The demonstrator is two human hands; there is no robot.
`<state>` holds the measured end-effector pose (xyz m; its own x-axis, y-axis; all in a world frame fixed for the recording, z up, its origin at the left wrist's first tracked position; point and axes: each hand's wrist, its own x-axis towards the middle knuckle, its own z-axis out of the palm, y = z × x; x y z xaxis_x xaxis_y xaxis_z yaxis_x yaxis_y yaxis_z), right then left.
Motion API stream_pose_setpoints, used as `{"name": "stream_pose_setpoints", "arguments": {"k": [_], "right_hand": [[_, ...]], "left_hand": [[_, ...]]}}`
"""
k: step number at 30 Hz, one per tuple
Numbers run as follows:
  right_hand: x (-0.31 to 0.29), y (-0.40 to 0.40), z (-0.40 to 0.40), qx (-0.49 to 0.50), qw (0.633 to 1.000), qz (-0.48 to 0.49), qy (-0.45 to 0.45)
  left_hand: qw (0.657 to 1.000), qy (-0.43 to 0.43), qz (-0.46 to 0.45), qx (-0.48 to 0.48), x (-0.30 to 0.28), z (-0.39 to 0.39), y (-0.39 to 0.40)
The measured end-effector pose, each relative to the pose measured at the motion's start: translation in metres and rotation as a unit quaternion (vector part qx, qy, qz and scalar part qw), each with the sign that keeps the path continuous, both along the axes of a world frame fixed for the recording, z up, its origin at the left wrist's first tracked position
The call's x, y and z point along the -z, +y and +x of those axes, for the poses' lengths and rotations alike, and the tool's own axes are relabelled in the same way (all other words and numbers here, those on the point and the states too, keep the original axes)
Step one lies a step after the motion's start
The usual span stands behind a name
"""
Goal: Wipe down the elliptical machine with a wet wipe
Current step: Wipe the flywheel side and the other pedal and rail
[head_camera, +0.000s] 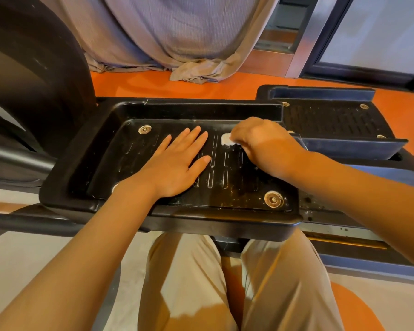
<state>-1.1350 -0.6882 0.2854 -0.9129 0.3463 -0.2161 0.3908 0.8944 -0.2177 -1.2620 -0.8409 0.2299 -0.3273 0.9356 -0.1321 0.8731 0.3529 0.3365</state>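
Head view: left hand (177,163) flat, fingers spread, on slotted black plastic pedal (81,149); right hand (265,145) pinches crumpled white wipe (225,139).

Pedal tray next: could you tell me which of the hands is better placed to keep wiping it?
Right: the right hand already grips the wet wipe on the pedal tray; the left hand lies flat, bracing.

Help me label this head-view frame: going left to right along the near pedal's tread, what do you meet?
Far-left bolt → left hand, flat on the near pedal → wet wipe → right hand, fingers curled on the wipe → near-right bolt → far pedal.
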Motion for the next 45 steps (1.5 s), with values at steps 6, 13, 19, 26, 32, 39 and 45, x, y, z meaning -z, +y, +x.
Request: {"name": "stream_pose_setpoints", "arguments": {"k": [6, 13, 19, 26, 32, 39, 45], "right_hand": [[0.005, -0.017, 0.061, -0.103, 0.992, 0.028, 0.071], [0.001, -0.016, 0.055, -0.089, 0.995, 0.044, 0.03], [0.011, -0.011, 0.046, -0.046, 0.998, 0.035, 0.007], [0.0, -0.007, 0.074, -0.179, 0.981, -0.072, 0.027], [0.023, 0.011, 0.052, -0.194, 0.976, 0.082, 0.05], [0.023, -0.006, 0.057, -0.073, 0.995, 0.004, 0.073], [0.004, -0.011, 0.1, -0.099, 0.984, -0.136, 0.063]], "left_hand": [[1.0, 0.005, -0.003, 0.006, 0.001, -0.002, 0.0], [1.0, 0.0, -0.001, 0.013, 0.003, -0.008, 0.002], [1.0, 0.006, -0.003, -0.003, 0.001, -0.002, 0.0], [0.999, -0.001, -0.015, -0.051, -0.005, 0.008, 0.003], [0.994, 0.002, -0.026, -0.102, -0.008, 0.029, 0.008], [0.987, -0.033, -0.052, -0.145, -0.016, 0.045, 0.014], [0.985, -0.049, -0.069, -0.152, -0.022, 0.057, 0.013]]}}
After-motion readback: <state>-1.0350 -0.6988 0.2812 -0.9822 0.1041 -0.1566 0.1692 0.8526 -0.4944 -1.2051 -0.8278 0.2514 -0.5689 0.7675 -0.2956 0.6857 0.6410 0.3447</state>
